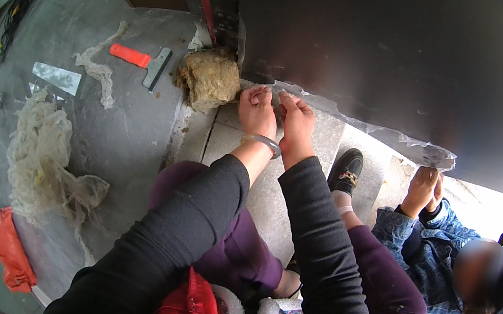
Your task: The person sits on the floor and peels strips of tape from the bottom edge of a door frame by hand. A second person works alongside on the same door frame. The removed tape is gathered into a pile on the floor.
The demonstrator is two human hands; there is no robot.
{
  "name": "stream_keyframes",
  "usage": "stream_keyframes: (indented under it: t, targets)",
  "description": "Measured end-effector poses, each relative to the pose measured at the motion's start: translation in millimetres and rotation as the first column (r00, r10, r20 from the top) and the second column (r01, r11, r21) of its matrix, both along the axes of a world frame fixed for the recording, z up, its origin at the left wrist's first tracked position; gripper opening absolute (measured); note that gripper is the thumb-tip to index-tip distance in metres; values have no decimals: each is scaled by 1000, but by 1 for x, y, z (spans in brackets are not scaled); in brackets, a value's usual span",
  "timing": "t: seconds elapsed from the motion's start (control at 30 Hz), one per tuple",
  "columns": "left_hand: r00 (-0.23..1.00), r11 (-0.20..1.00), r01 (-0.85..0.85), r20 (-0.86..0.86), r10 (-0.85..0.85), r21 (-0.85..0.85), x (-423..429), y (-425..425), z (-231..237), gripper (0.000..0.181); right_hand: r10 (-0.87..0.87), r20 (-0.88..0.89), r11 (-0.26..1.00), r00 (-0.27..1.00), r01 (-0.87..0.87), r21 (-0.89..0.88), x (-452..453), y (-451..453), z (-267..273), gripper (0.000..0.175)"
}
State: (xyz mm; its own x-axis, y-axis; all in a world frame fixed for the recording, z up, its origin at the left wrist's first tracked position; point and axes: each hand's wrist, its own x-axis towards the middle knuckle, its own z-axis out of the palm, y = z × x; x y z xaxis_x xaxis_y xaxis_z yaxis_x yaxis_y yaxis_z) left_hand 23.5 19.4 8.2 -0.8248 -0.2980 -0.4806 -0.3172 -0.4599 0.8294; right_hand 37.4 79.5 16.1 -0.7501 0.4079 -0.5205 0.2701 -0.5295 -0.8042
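A large dark panel (393, 56) stands before me, with clear plastic film (327, 105) peeling ragged along its lower edge. My left hand (259, 109), with a grey bangle (263, 142) on its wrist, pinches at the film's edge near the panel's left corner. Close beside it, my right hand (296, 122) grips the same film between thumb and fingers. Both sets of fingertips partly hide the film they hold. A rough tan stone (209, 77) sits at the panel's corner, just left of my left hand.
Left on the grey floor (142, 106) lie an orange-handled scraper (137, 57), a film strip (99, 68) and a crumpled plastic heap (43, 160). A red bag or cloth (11, 248) is at lower left. At right, another person's hands (423, 190) touch the film's far end.
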Motion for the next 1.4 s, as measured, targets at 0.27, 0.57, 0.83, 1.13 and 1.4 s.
stream_keyframes:
  t: [0.27, 0.57, 0.83, 1.13, 1.4]
  targets:
    - [983, 989, 19, 179, -46, 147, 2, 2, 0, 18, -81, 35, 989, 996, 76, 128, 10, 4, -9, 11]
    - [960, 945, -9, 267, -84, 328, -26, 0, -39, 32, 117, 72, 973, 991, -129, 194, 0, -3, 5, 15]
    - [962, 964, 131, 204, -179, 231, -5, -1, -34, 44, 92, 240, 875, 966, -194, 444, -17, -12, 6, 23]
    - [966, 988, 149, 211, -152, 34, -24, -6, -42, 41, 11, 181, 727, 983, -133, 674, -16, -15, -14, 20]
    - [987, 986, 111, 100, -123, 122, -25, -3, -40, 27, 54, 183, 693, 982, -169, 701, -14, -12, -10, 17]
